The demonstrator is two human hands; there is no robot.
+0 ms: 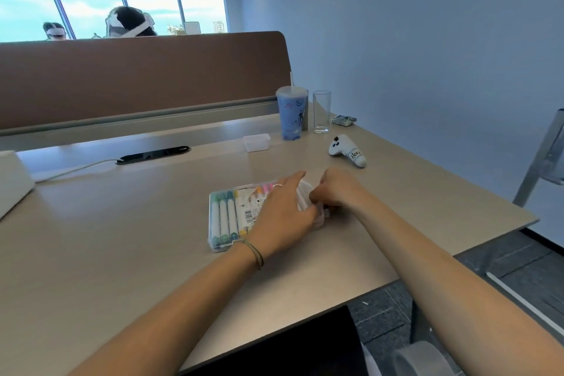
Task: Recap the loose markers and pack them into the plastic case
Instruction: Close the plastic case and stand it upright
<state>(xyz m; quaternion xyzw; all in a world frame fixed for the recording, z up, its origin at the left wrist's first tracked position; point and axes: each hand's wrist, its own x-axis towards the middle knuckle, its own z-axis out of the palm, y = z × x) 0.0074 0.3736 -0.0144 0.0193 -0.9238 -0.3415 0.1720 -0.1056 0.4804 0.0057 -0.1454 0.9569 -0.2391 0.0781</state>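
Observation:
A clear plastic case (224,217) lies flat on the tan desk, with several white markers with coloured caps lying side by side inside it. My left hand (282,210) rests on top of the case's right half, fingers stretched flat across it. My right hand (335,192) is at the case's right edge with fingers curled, pinching that edge; what lies under the fingers is hidden. A barcode label shows through the case beside my left hand.
A blue lidded cup with a straw (291,113) and an empty glass (321,111) stand at the back right. A small white box (256,142), a white controller (346,150), a black cable slot (152,154) and a brown divider (137,76) are behind. The desk's edge (457,253) runs diagonally at right.

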